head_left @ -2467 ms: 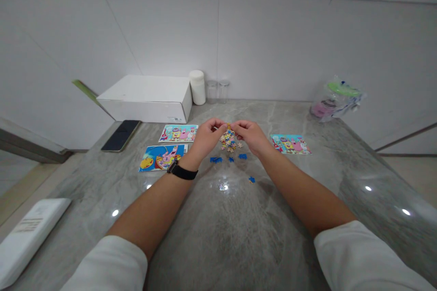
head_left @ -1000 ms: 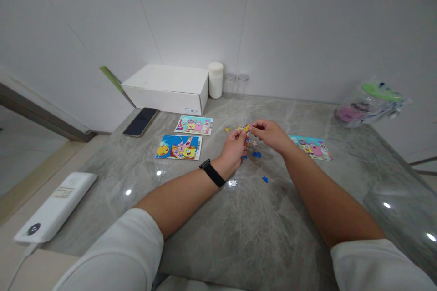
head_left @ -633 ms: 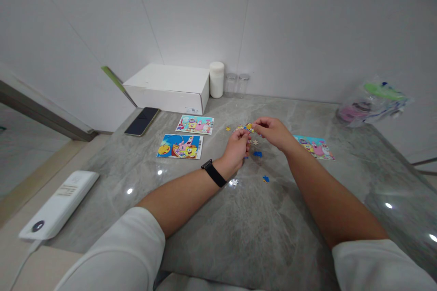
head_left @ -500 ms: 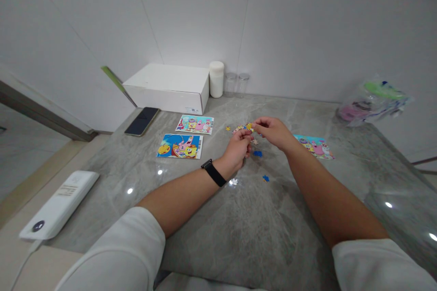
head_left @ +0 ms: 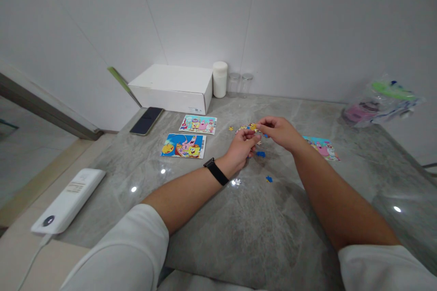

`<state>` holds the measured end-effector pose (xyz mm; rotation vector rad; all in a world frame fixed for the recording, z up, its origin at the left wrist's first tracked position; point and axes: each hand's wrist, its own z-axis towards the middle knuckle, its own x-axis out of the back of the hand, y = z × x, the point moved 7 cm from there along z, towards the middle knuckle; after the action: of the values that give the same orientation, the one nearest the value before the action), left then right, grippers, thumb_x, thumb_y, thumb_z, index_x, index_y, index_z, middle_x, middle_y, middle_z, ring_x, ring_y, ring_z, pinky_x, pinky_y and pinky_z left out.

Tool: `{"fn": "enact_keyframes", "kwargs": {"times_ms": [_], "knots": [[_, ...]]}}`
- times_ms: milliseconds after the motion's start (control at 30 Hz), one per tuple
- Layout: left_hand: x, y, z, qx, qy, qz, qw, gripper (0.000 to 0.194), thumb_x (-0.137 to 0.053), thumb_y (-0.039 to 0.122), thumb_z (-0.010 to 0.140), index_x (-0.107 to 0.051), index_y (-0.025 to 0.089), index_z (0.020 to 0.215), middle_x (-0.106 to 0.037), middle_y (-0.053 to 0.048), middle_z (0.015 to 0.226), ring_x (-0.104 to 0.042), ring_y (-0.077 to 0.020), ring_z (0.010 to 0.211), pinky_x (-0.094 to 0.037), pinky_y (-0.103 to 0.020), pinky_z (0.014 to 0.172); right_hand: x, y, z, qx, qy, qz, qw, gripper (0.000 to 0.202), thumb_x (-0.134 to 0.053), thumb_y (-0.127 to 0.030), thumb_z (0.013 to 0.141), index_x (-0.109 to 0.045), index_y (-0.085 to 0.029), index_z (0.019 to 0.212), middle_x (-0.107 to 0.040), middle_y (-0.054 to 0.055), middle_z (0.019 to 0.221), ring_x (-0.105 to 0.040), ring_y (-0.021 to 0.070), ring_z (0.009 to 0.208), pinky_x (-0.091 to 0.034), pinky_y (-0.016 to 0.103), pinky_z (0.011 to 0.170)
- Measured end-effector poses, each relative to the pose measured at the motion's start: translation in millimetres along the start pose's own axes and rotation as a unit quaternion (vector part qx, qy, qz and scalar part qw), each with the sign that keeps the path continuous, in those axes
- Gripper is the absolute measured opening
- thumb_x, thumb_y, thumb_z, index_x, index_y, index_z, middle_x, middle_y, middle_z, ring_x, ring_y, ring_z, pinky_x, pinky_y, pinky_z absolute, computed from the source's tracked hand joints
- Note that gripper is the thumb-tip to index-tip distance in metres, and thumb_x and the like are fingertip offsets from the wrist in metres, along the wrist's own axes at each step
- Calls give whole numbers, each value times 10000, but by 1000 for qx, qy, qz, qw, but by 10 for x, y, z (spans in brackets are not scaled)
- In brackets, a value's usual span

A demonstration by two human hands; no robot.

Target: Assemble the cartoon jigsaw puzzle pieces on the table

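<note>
Small puzzle pieces [head_left: 243, 127] lie in a loose pile on the grey marbled table. My right hand [head_left: 277, 132] reaches in from the right, thumb and fingers pinched at a yellow puzzle piece [head_left: 253, 126] on the pile's edge. Just nearer to me, my left hand [head_left: 240, 149] is closed, its fingers curled and thumb near the index finger; what it holds is hidden. A blue piece [head_left: 261, 154] lies beside the left fingers. Closer in are another blue piece [head_left: 269, 179] and a pale piece [head_left: 236, 182]. One yellow piece [head_left: 231, 128] sits apart, left of the pile.
Two cartoon picture cards, an upper one [head_left: 198, 124] and a lower one [head_left: 183, 146], lie left; another card [head_left: 322, 148] is partly behind my right forearm. Around stand a phone [head_left: 146, 121], white box [head_left: 172, 86], white bottle [head_left: 220, 80], two clear jars, bagged items [head_left: 378, 102] and a power bank [head_left: 68, 201].
The whole view has shifted slightly, so things appear a little further right. My left thumb has moved closer over the pieces, and my right hand has shifted slightly right.
</note>
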<state>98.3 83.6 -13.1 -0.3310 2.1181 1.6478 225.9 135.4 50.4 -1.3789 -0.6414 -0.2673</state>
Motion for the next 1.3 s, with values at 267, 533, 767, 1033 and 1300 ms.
{"fn": "enact_keyframes", "kwargs": {"times_ms": [267,533,767,1033,1300], "knots": [[-21,12,1,-24,-21,6,999,417,-910,300,776,-584,190,1012,-583,45,830,-471,-28,500,-255,-169,400,41,-63,-26,6,-28,-19,999,436,-708,-618,779,-752,-187,830,-711,40,759,-574,187,706,-429,323,686],[6,35,3,-24,-5,5,1000,404,-906,258,775,-615,189,1048,-597,39,839,-479,-30,507,-268,-168,398,29,-82,-55,-7,-60,-24,998,437,-698,-623,764,-709,-186,757,-635,9,703,-521,161,678,-395,305,656],[1,50,-10,-18,-5,-9,1000,285,-830,347,862,-611,188,952,-569,33,788,-476,-41,526,-251,-160,390,22,-95,-69,-6,-71,-34,997,440,-679,-633,774,-715,-195,751,-627,6,695,-520,158,668,-385,300,645],[22,57,-18,1,13,-19,1000,184,-731,332,892,-629,184,928,-617,7,838,-489,-46,520,-247,-164,384,26,-76,-67,-15,-72,-38,997,421,-669,-617,767,-695,-197,744,-602,-4,681,-479,146,651,-364,294,637],[27,53,-24,15,19,-25,999,130,-690,286,890,-631,177,927,-621,-1,842,-491,-52,508,-239,-174,380,21,-52,-58,-18,-70,-38,997,421,-672,-615,774,-702,-195,762,-610,2,697,-489,150,658,-368,300,644]]}}
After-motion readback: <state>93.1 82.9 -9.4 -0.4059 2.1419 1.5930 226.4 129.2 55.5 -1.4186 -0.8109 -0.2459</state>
